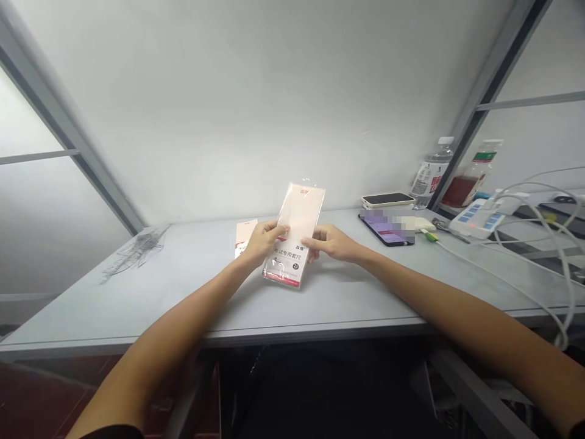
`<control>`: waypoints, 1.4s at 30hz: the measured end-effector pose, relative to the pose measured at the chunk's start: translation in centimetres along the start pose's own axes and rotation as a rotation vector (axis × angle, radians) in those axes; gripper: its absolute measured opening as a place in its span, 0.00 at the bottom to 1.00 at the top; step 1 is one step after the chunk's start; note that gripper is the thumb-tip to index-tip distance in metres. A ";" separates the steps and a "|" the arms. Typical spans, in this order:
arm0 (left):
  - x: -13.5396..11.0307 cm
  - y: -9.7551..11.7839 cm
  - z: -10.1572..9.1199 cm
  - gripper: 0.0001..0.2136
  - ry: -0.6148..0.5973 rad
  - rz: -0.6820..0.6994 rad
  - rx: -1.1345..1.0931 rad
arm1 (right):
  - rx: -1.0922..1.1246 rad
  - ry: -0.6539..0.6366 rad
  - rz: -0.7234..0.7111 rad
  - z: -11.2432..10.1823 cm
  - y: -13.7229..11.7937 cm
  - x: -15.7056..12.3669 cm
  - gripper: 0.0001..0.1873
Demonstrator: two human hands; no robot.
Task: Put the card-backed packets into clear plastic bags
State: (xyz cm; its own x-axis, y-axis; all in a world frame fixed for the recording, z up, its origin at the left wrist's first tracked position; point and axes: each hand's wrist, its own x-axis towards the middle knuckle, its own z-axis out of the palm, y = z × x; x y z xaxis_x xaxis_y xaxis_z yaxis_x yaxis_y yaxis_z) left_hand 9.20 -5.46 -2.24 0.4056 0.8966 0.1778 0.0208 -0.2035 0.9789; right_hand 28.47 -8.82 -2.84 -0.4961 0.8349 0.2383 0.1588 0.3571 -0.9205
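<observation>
The grey bench (347, 292) stands against a white wall (205, 103), with grey metal frame bars (493, 79) at right. Crumpled clear film (136, 250) lies at the bench's left side. To the right are a phone (387, 228), its screen partly blurred, a white power strip (478, 218) and loose white cables (543, 244). Beyond stand a capped clear water bottle (432, 172) and a bottle of brown liquid (464, 180). My left hand (262, 242) and right hand (329, 242) grip opposite edges of a clear plastic sleeve (292, 235), held over the bench. It contains a pale pink printed ruler set (286, 259). A similar packet (244, 236) sits just behind my left hand.
</observation>
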 end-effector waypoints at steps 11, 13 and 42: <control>0.3 -0.2 0.0 0.21 0.083 0.012 0.201 | -0.055 0.135 0.127 -0.7 0.4 0.3 0.18; 0.5 -0.3 -0.5 0.23 0.135 -0.013 0.346 | -0.108 0.172 0.149 -0.8 0.6 0.5 0.19; 2.1 0.8 -7.2 0.46 0.232 -0.691 1.256 | -1.015 0.198 0.914 -8.2 2.1 -0.2 0.26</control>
State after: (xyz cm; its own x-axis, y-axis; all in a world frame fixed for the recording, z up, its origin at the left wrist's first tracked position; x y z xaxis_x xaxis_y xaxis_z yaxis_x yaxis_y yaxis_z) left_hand 3.54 -0.90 -0.36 -0.1684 0.9740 -0.1516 0.9676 0.1927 0.1631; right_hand 35.86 -4.78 -2.24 0.2356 0.9501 -0.2044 0.9485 -0.2706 -0.1648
